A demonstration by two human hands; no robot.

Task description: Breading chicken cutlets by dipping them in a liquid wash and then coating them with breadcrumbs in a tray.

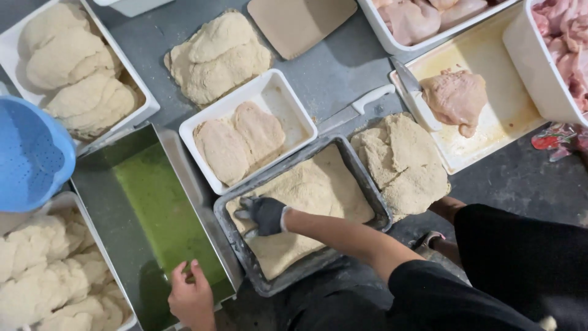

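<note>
My right hand [264, 214] wears a black glove and lies flat, fingers spread, on the breadcrumbs [321, 184] in a grey metal tray [362, 170]. My bare left hand [192, 295] is at the bottom, fingers curled over the near rim of a steel tray [98, 184] that holds green liquid [162, 208]. Just beyond the crumb tray, a white tray [288, 92] carries two flat breaded cutlets [242, 144]. Whether anything lies under my gloved palm is hidden.
Breaded piles lie on the grey floor [217, 55] and beside the crumb tray [404, 162]. White tubs of coated pieces stand at left [67, 61] [49, 276], near a blue colander [30, 153]. A knife [361, 104], raw chicken [456, 98] on a board and tubs of raw meat [563, 37] sit at right.
</note>
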